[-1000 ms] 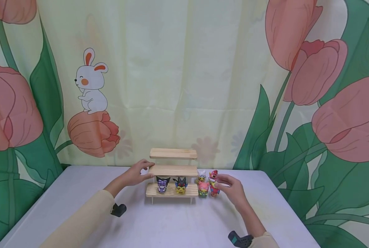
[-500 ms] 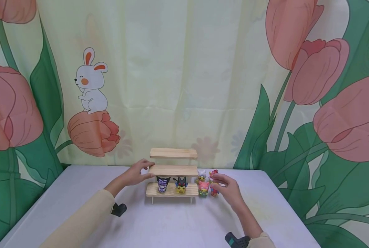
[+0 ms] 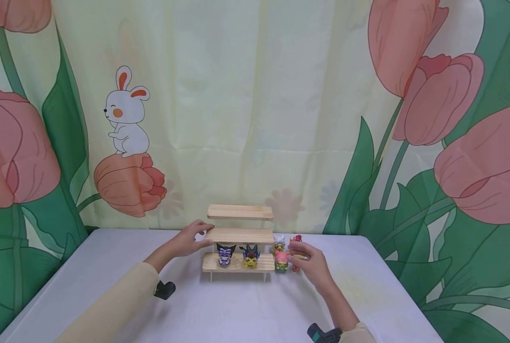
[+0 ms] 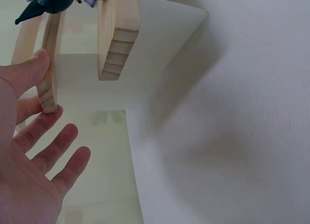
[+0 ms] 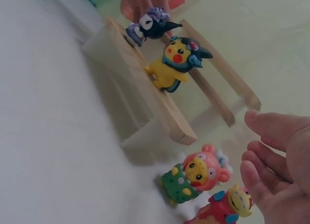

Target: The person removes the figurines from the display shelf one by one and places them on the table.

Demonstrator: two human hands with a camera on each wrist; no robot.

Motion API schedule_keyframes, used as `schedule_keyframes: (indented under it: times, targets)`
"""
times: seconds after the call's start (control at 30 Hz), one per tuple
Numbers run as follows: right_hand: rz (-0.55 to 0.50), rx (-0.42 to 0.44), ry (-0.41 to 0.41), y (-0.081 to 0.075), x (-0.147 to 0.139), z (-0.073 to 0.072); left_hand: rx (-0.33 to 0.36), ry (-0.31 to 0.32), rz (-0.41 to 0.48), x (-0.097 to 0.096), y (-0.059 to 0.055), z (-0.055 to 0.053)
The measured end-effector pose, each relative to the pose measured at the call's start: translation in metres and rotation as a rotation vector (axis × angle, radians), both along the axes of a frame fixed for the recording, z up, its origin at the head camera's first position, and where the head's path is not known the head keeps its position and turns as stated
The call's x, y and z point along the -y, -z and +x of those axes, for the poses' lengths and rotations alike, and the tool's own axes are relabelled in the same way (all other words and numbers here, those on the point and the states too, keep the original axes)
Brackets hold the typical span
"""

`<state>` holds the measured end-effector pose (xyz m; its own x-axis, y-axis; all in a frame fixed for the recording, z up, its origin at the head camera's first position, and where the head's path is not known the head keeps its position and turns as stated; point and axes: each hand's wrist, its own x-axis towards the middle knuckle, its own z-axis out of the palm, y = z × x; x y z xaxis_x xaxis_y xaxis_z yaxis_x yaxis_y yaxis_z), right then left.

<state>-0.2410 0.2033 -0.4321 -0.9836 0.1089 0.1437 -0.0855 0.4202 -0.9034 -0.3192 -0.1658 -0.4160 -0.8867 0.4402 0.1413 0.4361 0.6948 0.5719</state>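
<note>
the left hand pinches the left end of the wooden shelf's middle board between thumb and fingers, its outer fingers spread free. right of that hand and lower, a kuromi figurine and a dark-hooded pikachu figurine stand on the bottom board. the right hand holds nothing, thumb and gently bent fingers apart. just left of its fingertips stands a pink-hooded pikachu figurine; a red-suited figurine is close beside them, touching or not i cannot tell.
</note>
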Motion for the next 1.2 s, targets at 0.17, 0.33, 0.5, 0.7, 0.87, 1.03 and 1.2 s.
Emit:
schedule_keyframes:
  times: [0.17, 0.33, 0.5, 0.7, 0.87, 1.03, 1.2]
  targets:
    - [-0.003, 0.009, -0.008, -0.001, 0.004, 0.002, 0.008, -0.005, 0.003, 0.000, 0.000, 0.000]
    - [-0.009, 0.015, -0.001, -0.001, 0.009, 0.001, 0.016, -0.016, 0.003, 0.000, 0.000, 0.001]
    - [-0.007, 0.020, -0.006, 0.000, 0.013, 0.001, 0.018, -0.019, 0.002, 0.000, 0.000, 0.002]
    - [0.001, 0.008, -0.026, 0.001, 0.019, 0.000, 0.027, -0.024, 0.000, -0.001, 0.000, 0.001]
    - [-0.021, 0.001, -0.053, 0.002, 0.023, -0.001, 0.024, -0.026, -0.002, -0.001, 0.000, 0.001]
    - [-0.023, -0.004, -0.072, -0.001, 0.027, -0.001, 0.015, -0.024, -0.008, -0.001, 0.000, 0.001]
    - [-0.010, -0.017, -0.099, -0.003, 0.033, 0.000, 0.009, -0.019, -0.003, -0.002, -0.001, 0.002]
